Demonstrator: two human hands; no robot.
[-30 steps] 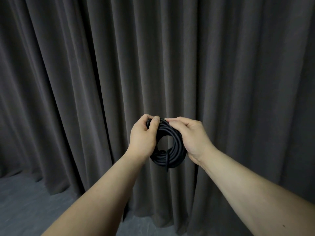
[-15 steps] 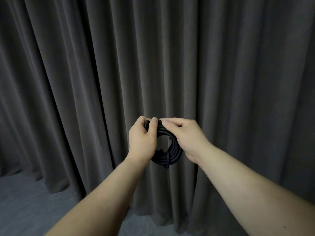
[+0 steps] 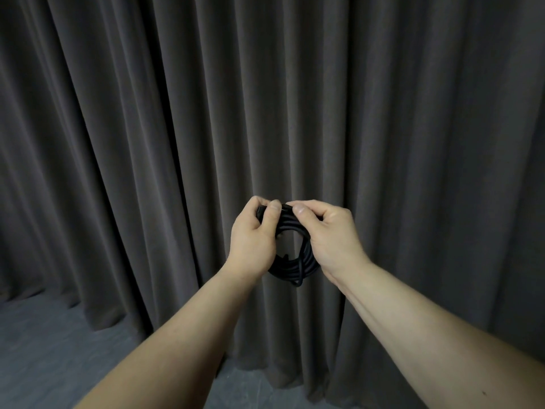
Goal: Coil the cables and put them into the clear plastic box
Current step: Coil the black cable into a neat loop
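Now both grips are clamping the black cable (image 3: 290,262): left hand (image 3: 253,240) and right hand (image 3: 333,237) are pinching its top, held before the curtain (image 3: 413,128). Coiling is looking nearly done; no box is showing.

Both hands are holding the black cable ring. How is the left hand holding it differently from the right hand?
The left hand covers the left side of the black cable coil; the right hand covers its right side. The left hand's thumb lies straighter over the top, while the right hand's thumb bends across it from the other side. Both hands grip the coil near its top, thumbs almost meeting, in front of the dark curtain.
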